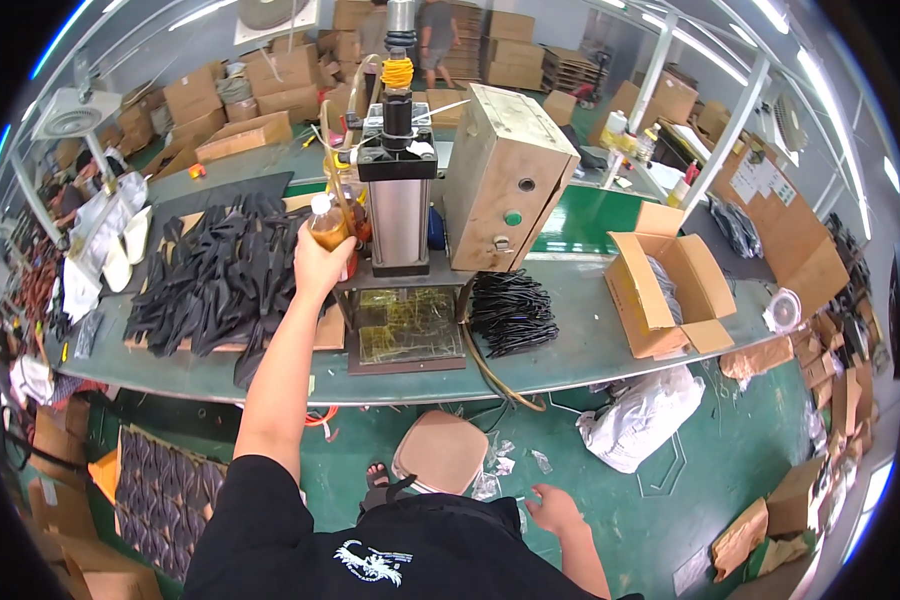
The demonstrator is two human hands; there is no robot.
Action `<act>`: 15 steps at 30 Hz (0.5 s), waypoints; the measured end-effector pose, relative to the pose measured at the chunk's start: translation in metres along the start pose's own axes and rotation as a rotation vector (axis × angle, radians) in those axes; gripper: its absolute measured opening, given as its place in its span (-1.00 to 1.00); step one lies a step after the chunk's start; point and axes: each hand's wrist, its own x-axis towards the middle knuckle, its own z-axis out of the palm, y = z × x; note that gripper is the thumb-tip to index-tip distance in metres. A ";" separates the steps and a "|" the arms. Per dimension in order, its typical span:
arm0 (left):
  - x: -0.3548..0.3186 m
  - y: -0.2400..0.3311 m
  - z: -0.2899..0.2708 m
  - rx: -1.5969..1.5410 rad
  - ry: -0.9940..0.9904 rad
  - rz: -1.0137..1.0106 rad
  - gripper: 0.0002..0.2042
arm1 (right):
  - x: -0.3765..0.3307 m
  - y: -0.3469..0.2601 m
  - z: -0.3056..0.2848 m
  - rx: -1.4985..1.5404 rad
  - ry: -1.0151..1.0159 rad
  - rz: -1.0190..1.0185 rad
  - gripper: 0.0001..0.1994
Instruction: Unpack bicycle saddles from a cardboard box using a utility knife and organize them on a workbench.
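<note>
My left hand (pixel 319 264) reaches far over the bench, its fingers wrapped round a clear bottle (pixel 327 222) of amber liquid with a white cap. The bottle is upright, just left of a press with a metal cylinder (pixel 397 215); whether its base rests on anything is hidden. My right hand (pixel 556 510) hangs low beside my body, away from the bench, with its fingers loosely apart and nothing in it. Left of my forearm lies a heap of flat black pieces (pixel 210 270). Below the cylinder is the press's flat plate (pixel 410 328), covered with yellowish, shiny film.
A beige control box (pixel 510 180) with a green button stands right of the press. Bundled black strips (pixel 513 313) and an open carton (pixel 660 285) sit farther right on the green bench (pixel 580 345). A stool (pixel 440 450) and a white plastic bag (pixel 642 418) are on the floor.
</note>
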 end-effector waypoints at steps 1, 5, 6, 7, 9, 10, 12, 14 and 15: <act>0.002 -0.004 0.000 -0.054 0.010 0.053 -0.27 | 0.004 -0.024 -0.006 0.005 0.026 -0.043 -0.54; -0.047 0.025 -0.025 -0.016 0.043 0.449 -0.36 | 0.023 -0.118 -0.044 0.029 0.115 -0.134 -0.57; -0.066 0.030 -0.032 -0.087 -0.006 0.510 -0.37 | 0.024 -0.142 -0.055 0.114 0.238 -0.228 -0.59; -0.084 0.031 -0.037 -0.208 -0.099 0.558 -0.38 | 0.023 -0.167 -0.064 0.197 0.358 -0.329 -0.62; -0.113 0.036 -0.057 -0.279 -0.439 0.595 -0.33 | 0.026 -0.222 -0.087 0.315 0.455 -0.428 -0.60; -0.132 0.037 -0.060 -0.295 -0.558 0.564 -0.33 | 0.026 -0.245 -0.100 0.423 0.543 -0.546 -0.59; -0.156 0.041 -0.057 -0.332 -0.738 0.644 -0.25 | 0.019 -0.286 -0.126 0.373 0.546 -0.561 -0.63; -0.173 0.062 -0.056 -0.383 -0.739 0.644 -0.25 | 0.014 -0.305 -0.142 0.320 0.556 -0.580 -0.67; -0.177 0.072 -0.056 -0.409 -0.722 0.638 -0.26 | 0.013 -0.309 -0.147 0.111 0.653 -0.645 -0.69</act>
